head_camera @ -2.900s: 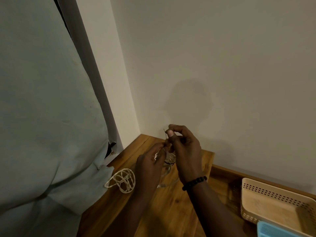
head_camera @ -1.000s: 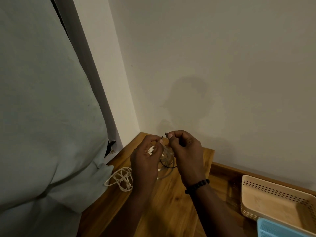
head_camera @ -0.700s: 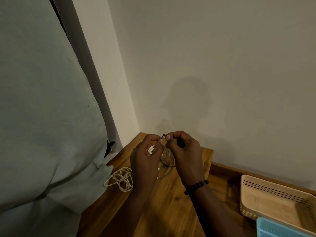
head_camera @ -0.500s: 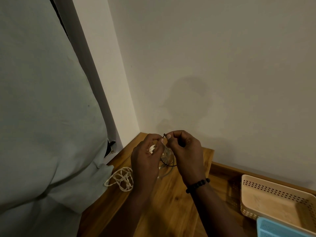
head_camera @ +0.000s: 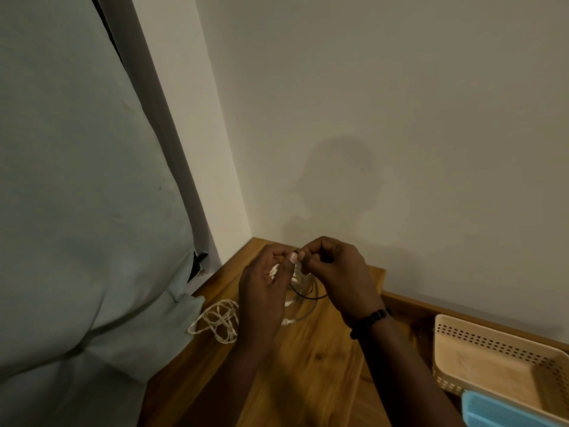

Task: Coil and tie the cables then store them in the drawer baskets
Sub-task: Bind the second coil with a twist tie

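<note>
Head view. Left hand [head_camera: 264, 291] and right hand [head_camera: 335, 272], held apart with the right raised some seconds back, now drawn together fingertip to fingertip above the wooden surface [head_camera: 308, 365], barely shifted over the last second. Fingers [head_camera: 292, 257] of both hands curled, pinching the ends of a thin dark tie [head_camera: 308, 295] at the top of a pale coiled cable [head_camera: 295, 278]; dark loop hanging beneath, at 6 o'clock from the pinch. Judged from this: twist being closed, coil nearly secured, storing not yet begun.

Around: second whitish cable [head_camera: 215, 322] lying loose on the surface at 9 o'clock from the left wrist, beside a grey-green cushion [head_camera: 77, 211], untied by the look of it. Beige perforated basket [head_camera: 498, 362] well apart at 4 o'clock, a blue basket [head_camera: 498, 411] overlapping its near edge. Nothing visibly blocking the way to the baskets; the tie itself small and dim, exact knot state impossible to tell.
</note>
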